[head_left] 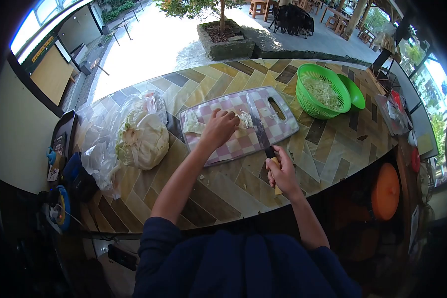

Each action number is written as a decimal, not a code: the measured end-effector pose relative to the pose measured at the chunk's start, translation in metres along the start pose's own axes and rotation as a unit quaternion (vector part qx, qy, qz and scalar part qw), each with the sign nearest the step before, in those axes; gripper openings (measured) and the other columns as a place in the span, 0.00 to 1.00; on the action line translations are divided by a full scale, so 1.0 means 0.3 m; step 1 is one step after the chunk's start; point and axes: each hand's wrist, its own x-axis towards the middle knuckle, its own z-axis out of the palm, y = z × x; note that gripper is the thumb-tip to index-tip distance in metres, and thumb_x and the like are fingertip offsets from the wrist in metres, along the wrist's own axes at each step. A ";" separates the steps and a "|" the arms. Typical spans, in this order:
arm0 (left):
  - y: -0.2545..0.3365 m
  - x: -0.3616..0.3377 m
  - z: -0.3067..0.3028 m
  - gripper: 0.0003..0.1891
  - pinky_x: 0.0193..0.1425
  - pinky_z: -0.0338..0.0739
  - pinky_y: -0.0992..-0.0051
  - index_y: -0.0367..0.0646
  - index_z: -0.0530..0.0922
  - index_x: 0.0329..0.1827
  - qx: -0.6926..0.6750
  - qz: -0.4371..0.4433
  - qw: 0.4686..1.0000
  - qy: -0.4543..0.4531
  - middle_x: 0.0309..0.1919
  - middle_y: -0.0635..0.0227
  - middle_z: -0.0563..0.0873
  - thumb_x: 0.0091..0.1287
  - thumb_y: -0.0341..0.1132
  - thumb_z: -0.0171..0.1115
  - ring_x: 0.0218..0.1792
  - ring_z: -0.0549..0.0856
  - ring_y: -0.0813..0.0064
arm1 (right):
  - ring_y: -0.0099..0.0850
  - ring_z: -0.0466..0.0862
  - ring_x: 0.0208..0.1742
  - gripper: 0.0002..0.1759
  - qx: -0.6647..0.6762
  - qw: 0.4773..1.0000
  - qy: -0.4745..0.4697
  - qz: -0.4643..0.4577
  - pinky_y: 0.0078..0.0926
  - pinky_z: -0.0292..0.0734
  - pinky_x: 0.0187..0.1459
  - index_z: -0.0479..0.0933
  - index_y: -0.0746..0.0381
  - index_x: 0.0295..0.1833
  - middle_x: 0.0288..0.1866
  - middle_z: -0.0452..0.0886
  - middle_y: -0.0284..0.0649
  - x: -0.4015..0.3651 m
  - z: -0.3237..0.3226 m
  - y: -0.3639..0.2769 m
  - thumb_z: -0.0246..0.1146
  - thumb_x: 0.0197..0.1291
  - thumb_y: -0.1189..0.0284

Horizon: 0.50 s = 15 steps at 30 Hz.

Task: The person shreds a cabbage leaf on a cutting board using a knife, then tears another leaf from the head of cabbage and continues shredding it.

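Observation:
My right hand (282, 171) is closed round the wooden handle of a kitchen knife (257, 120). The blade points away from me, over the right part of a pink-and-white checked cutting board (218, 158). On the board, my left hand (220, 128) has its fingers curled down on cabbage, mostly hidden beneath them. Chopped cabbage (245, 119) lies between those fingers and the blade. Another pale cabbage piece (193, 124) rests at the board's left end. Left of the board sits a large cabbage head (143, 140), partly in a clear plastic bag (98, 158).
Beyond the board at the right, a green basket (303, 102) holds shredded cabbage (322, 93), with a green bowl (353, 94) beside it. A dark tray (67, 126) stands at the counter's left end. Below right is an orange round stool (385, 191).

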 end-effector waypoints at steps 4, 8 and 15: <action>0.014 0.017 -0.077 0.09 0.53 0.73 0.58 0.39 0.78 0.39 -0.109 -0.051 0.991 0.056 0.38 0.56 0.86 0.71 0.36 0.58 0.44 0.84 0.54 | 0.16 0.69 0.16 0.21 -0.008 1.000 -0.015 -0.013 0.18 0.66 0.15 0.62 0.65 0.65 0.32 0.72 0.34 0.025 -0.054 -0.004 0.55 0.69 0.75; 0.024 0.009 -0.151 0.11 0.43 0.77 0.58 0.34 0.80 0.42 -0.224 -0.071 0.972 0.015 0.34 0.49 0.86 0.72 0.34 0.56 0.37 0.85 0.47 | 0.16 0.69 0.15 0.21 -0.007 1.000 -0.023 -0.010 0.18 0.66 0.15 0.63 0.65 0.65 0.31 0.72 0.34 0.047 -0.093 -0.019 0.56 0.69 0.74; 0.010 -0.003 -0.021 0.10 0.45 0.76 0.60 0.38 0.82 0.43 -0.099 -0.163 0.980 -0.062 0.38 0.55 0.87 0.70 0.37 0.59 0.41 0.86 0.55 | 0.25 0.77 0.23 0.22 -0.075 0.994 -0.080 -0.029 0.28 0.74 0.25 0.66 0.65 0.65 0.36 0.77 0.39 0.108 -0.134 0.028 0.58 0.68 0.72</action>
